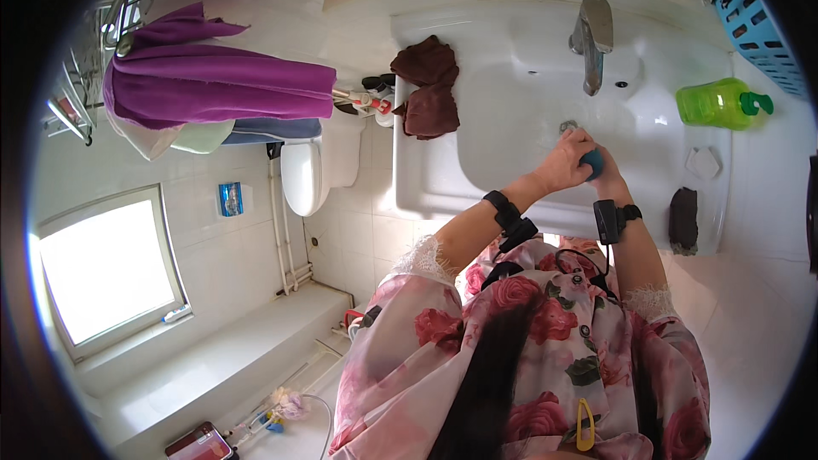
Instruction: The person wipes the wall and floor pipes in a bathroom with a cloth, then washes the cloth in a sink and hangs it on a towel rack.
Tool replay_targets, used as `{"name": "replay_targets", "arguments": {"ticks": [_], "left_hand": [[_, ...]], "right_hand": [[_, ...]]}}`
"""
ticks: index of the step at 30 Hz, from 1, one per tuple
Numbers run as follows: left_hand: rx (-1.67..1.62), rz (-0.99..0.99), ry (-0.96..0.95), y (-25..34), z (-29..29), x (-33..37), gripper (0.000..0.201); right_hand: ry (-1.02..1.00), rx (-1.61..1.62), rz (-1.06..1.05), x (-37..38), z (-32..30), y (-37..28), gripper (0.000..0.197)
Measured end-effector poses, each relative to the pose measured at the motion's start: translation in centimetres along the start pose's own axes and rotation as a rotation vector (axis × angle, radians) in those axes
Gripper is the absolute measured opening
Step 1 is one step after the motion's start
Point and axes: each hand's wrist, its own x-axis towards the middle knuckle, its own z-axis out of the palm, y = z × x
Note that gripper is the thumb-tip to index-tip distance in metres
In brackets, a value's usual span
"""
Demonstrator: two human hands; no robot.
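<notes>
Over the near part of the white sink (477, 196), my two hands are close together around a small, rounded blue thing (592, 163). My left hand (564, 163) has its fingers closed over it from the left and top. Behind it, my right hand (608, 177) grips the same thing from the right, its fingers partly hidden. Most of the blue thing is covered, so its kind does not show. Just beyond my hands lies the drain (567, 126), and farther back stands the metal faucet (591, 38).
A brown cloth (430, 89) drapes over the sink's left rim. On the right rim are a green pump bottle (720, 105), a whitish soap-like piece (703, 163) and a dark brush-like thing (683, 220). A blue basket (758, 30) and bottles line the back ledge. Purple cloth (230, 85) hangs left.
</notes>
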Motion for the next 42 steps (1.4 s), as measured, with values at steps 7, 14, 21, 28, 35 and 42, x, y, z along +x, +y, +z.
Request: {"name": "replay_targets", "arguments": {"ticks": [7, 14, 21, 28, 35, 42], "left_hand": [[-0.052, -0.281, 0.534, -1.0, 1.6, 1.3, 0.045], [-0.675, -0.65, 0.458, -2.3, -0.8, 0.0, 0.049], [-0.51, -0.535, 0.339, -1.0, -4.0, -1.4, 0.041], [-0.331, -0.341, -0.056, -0.3, -5.6, 0.0, 0.053], [0.096, -0.24, 0.046, -2.7, -2.4, 0.2, 0.035], [0.155, -0.336, 0.133, -3.7, -0.3, 0.7, 0.034]], "right_hand": [[0.095, 0.124, -0.099, 1.4, 4.6, 1.5, 0.035], [0.128, -0.032, -0.138, 0.3, 7.8, 1.1, 0.044], [-0.246, -0.07, 0.242, -5.0, 12.0, -1.1, 0.066], [-0.317, -0.568, 0.258, -3.9, 10.1, -1.8, 0.046], [-0.099, -0.763, -0.026, -2.8, 8.8, 0.0, 0.046], [0.041, -1.64, -0.273, -0.2, 7.5, 1.1, 0.048]]}}
